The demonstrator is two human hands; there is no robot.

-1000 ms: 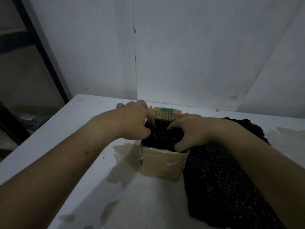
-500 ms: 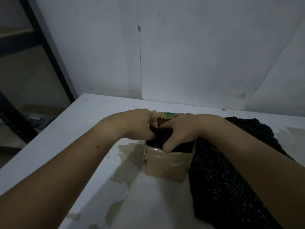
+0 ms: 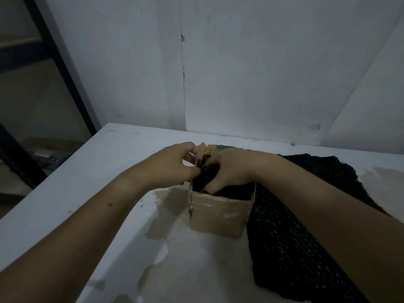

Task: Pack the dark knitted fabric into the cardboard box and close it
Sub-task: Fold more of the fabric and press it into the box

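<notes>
On the white surface (image 3: 91, 171) in front of me sits the cardboard box (image 3: 218, 215), open at the top, with its printed far flap (image 3: 211, 149) standing up behind my hands. Part of the dark knitted fabric (image 3: 295, 237) fills the mouth of the box, while most of it trails out over the right wall and lies spread on the surface under my right forearm. My left hand (image 3: 172, 166) is at the box's far left corner, its grip pinched together on a fold of the fabric at the rim. My right hand (image 3: 231, 171) presses down over the opening, fingers curled onto the fabric and thumb (image 3: 211, 186) pushed down inside near the front wall; its grip is clamped on the knit. Patches of worn paint show on the surface left of the box. White wall panels (image 3: 262, 62) rise behind.
</notes>
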